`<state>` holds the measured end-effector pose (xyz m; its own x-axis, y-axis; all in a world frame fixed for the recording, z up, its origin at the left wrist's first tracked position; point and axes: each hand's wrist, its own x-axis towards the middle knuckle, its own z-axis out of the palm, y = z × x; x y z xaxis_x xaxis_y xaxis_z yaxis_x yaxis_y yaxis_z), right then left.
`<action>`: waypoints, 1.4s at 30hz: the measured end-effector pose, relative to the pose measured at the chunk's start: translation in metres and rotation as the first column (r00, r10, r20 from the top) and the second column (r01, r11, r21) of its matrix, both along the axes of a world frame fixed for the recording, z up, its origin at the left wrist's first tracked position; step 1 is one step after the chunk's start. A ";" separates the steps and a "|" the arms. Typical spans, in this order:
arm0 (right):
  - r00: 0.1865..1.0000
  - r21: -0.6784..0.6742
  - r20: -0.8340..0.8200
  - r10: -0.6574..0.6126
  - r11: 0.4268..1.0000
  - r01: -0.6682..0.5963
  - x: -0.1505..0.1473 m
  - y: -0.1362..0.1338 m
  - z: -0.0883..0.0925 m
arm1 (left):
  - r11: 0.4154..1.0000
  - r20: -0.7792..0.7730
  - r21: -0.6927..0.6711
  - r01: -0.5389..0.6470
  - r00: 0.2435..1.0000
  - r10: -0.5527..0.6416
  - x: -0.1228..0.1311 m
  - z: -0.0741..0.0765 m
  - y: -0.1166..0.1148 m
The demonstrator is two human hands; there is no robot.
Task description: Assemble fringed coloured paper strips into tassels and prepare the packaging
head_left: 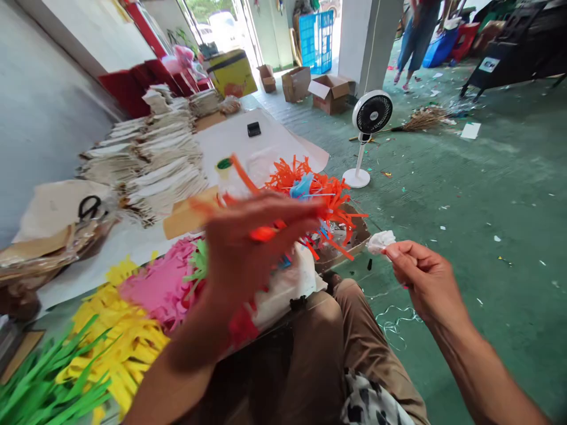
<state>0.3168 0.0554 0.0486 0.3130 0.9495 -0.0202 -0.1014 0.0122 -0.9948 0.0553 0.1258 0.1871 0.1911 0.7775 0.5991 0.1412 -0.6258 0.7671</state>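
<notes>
My left hand (pixel 248 242) is raised in the middle of the view, blurred by motion, with its fingers closed round orange paper strips (pixel 241 177) that stick up and to the left. My right hand (pixel 423 271) is lower at the right, pinching a small crumpled white wad (pixel 381 241) between thumb and fingers. Behind my left hand lies a heap of orange fringed paper (pixel 319 189) with a bit of light blue in it, on a cardboard box.
Pink (pixel 163 283), yellow (pixel 119 336) and green (pixel 39 383) fringed paper lie at the lower left. Stacks of pale sheets (pixel 155 159), scissors (pixel 90 206) and a tape roll (pixel 224 165) sit on the white surface. A white fan (pixel 370 118) stands on the green floor; a person (pixel 416 35) walks far back.
</notes>
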 end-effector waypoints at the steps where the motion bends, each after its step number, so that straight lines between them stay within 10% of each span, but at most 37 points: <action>1: 0.997 -0.008 -0.070 0.014 1.000 -0.014 -0.006 0.000 -0.001 | 0.990 -0.029 -0.117 0.074 0.997 -0.078 0.005 -0.022 -0.011; 5: 0.960 -0.035 -0.281 0.011 0.999 -0.022 -0.040 0.002 -0.006 | 0.800 0.137 -0.580 0.153 0.987 -0.089 0.016 -0.098 -0.031; 8: 0.959 -0.038 -0.281 0.038 0.998 -0.051 -0.063 0.004 -0.009 | 0.695 0.171 -0.706 0.137 0.985 -0.021 0.019 -0.120 -0.034; 17: 0.977 -0.040 0.162 0.141 0.990 -0.136 -0.071 0.006 -0.012 | 0.644 0.183 -0.746 0.169 0.982 -0.046 0.020 -0.131 -0.028; 42: 0.899 -0.008 0.359 0.251 0.964 -0.266 -0.075 0.010 -0.010 | 0.694 0.214 -0.696 0.184 0.976 -0.045 0.012 -0.136 -0.023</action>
